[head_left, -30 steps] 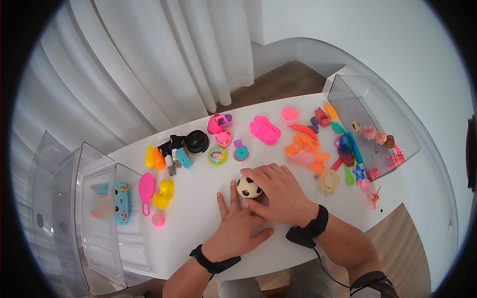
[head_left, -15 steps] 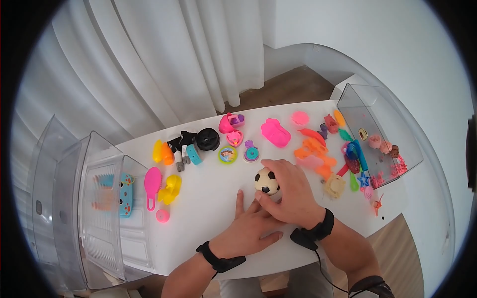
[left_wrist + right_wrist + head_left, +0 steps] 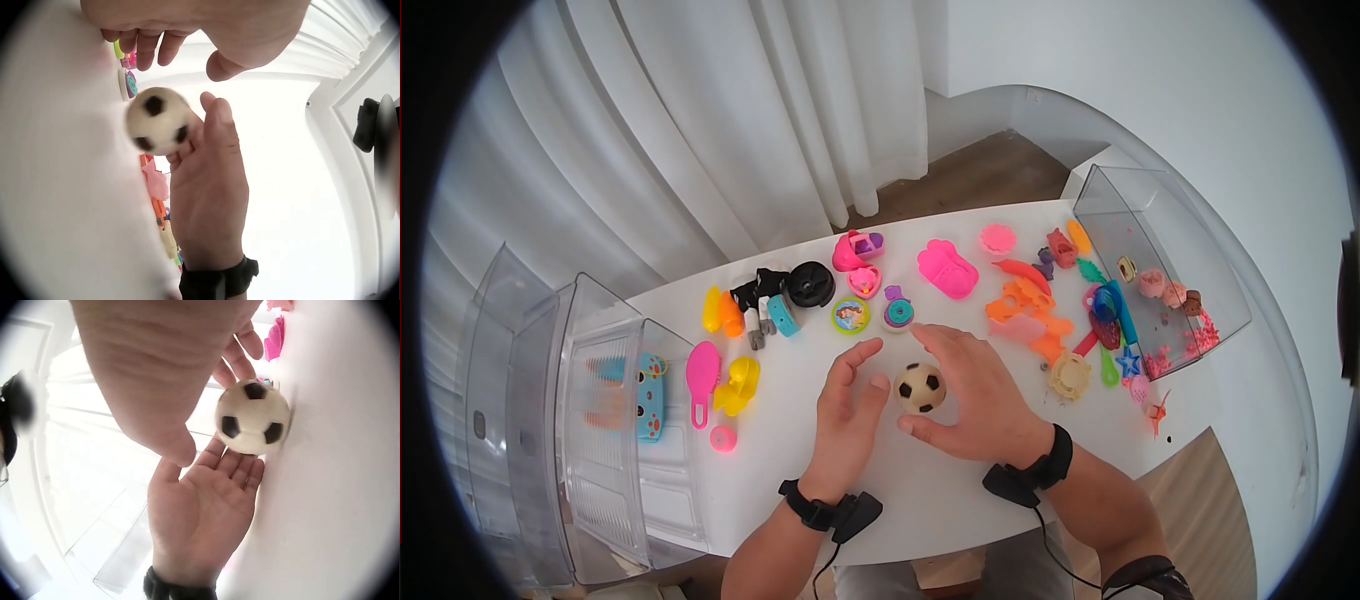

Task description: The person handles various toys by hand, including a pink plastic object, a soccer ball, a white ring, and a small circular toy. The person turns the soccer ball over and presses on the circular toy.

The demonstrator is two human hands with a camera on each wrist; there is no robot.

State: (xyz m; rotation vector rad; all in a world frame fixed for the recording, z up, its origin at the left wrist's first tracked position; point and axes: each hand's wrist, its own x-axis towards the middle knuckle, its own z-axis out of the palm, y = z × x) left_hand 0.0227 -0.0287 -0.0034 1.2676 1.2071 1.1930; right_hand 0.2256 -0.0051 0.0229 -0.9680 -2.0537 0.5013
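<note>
A small cream soccer ball with black patches [image 3: 920, 388] sits on the white table between my two hands. My left hand [image 3: 850, 410] stands to its left, palm turned inward, fingers nearly straight, with a narrow gap to the ball. To the right of the ball, my right hand [image 3: 980, 400] is spread, thumb and fingers apart around that side. In the right wrist view the ball [image 3: 253, 417] rests at the table surface, the left palm [image 3: 203, 512] facing it. The left wrist view has the ball [image 3: 158, 120] in front of the right hand's fingers.
Toys lie along the table's back: a pink paw-shaped mould [image 3: 948, 268], a black round piece [image 3: 810, 285], orange pieces [image 3: 1025, 308]. To the left are a pink brush [image 3: 703, 375], a yellow toy [image 3: 740, 385] and clear bins [image 3: 605, 430]. A clear box [image 3: 1140, 230] stands at the right.
My left hand, flat near the table beside the right hand before, has lifted and turned palm inward left of the ball. The right hand's fingers have opened off the ball.
</note>
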